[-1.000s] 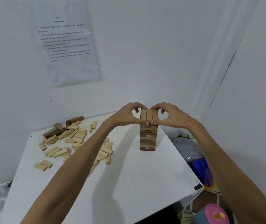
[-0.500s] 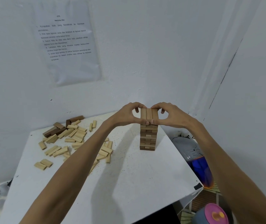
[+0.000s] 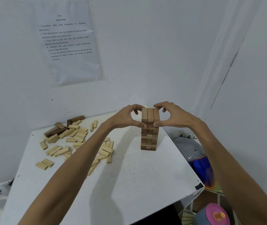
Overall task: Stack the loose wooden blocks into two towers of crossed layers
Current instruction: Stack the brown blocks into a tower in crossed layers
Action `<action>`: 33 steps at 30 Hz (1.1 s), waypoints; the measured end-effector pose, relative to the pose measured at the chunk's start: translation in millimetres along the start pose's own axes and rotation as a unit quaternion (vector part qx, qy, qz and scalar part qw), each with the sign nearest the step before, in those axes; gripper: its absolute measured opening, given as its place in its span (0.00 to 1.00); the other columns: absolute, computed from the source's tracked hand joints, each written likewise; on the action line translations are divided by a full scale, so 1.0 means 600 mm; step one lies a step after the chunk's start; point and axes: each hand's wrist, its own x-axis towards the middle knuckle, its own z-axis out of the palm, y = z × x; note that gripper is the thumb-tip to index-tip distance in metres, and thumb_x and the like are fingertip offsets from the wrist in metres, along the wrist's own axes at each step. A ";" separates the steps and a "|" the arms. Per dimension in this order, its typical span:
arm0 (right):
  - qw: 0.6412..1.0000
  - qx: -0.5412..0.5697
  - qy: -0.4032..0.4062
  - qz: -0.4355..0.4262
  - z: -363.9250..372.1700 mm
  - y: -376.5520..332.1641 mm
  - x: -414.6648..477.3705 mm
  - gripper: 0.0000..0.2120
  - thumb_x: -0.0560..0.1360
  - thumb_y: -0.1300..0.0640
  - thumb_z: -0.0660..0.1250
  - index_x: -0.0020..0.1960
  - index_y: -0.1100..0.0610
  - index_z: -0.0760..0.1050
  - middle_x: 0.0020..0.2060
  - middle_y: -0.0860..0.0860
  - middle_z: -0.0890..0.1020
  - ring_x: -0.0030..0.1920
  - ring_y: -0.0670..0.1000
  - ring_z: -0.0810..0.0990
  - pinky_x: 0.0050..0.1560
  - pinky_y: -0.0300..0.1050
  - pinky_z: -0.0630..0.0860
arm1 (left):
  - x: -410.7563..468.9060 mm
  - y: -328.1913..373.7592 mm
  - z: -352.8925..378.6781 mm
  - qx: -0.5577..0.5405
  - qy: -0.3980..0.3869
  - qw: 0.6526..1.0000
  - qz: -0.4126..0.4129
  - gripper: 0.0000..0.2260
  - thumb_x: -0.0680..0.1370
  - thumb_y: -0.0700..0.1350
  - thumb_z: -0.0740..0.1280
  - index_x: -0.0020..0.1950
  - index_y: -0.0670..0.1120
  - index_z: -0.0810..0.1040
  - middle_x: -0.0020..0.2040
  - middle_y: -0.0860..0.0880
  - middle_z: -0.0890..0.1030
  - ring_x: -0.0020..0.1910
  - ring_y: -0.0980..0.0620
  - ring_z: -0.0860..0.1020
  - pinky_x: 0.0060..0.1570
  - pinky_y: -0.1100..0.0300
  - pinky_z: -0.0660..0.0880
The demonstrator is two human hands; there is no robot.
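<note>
the left hand (image 3: 126, 117) and right hand (image 3: 173, 116) pinch the top layer (image 3: 150, 114) of the tower (image 3: 149, 140), standing toward the table's (image 3: 129, 184) right side, probably squaring it; the far fingertips are hidden. next: let go gently, then fetch loose blocks (image 3: 74, 135) from the left.

Upright tower (image 3: 150, 135) of crossed light and dark layers on table's right, loose blocks (image 3: 74, 140) scattered left

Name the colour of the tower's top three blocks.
The top three wooden blocks are light tan; head view shows it best.
</note>
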 end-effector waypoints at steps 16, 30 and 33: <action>1.000 0.009 0.001 0.002 0.005 0.003 0.002 0.30 0.71 0.40 0.76 0.69 0.46 0.71 0.62 0.41 0.75 0.60 0.46 0.73 0.54 0.39 0.69 | 0.009 -0.001 0.011 -0.027 0.020 0.999 0.013 0.29 0.63 0.63 0.78 0.61 0.57 0.78 0.56 0.61 0.79 0.58 0.56 0.76 0.58 0.61 0.70; 1.000 0.011 0.005 -0.003 0.009 0.002 0.003 0.31 0.70 0.38 0.77 0.69 0.43 0.70 0.60 0.37 0.74 0.59 0.44 0.73 0.54 0.41 0.69 | 0.013 -0.003 0.016 -0.040 0.020 0.999 0.024 0.31 0.66 0.59 0.79 0.67 0.55 0.76 0.58 0.61 0.79 0.58 0.57 0.76 0.57 0.61 0.71; 1.000 0.007 0.006 0.001 0.010 -0.001 0.002 0.32 0.70 0.38 0.77 0.69 0.44 0.70 0.60 0.39 0.74 0.59 0.45 0.73 0.54 0.40 0.69 | 0.016 -0.003 0.017 -0.037 0.018 0.999 0.025 0.30 0.67 0.58 0.79 0.66 0.54 0.76 0.57 0.60 0.79 0.58 0.56 0.76 0.59 0.58 0.73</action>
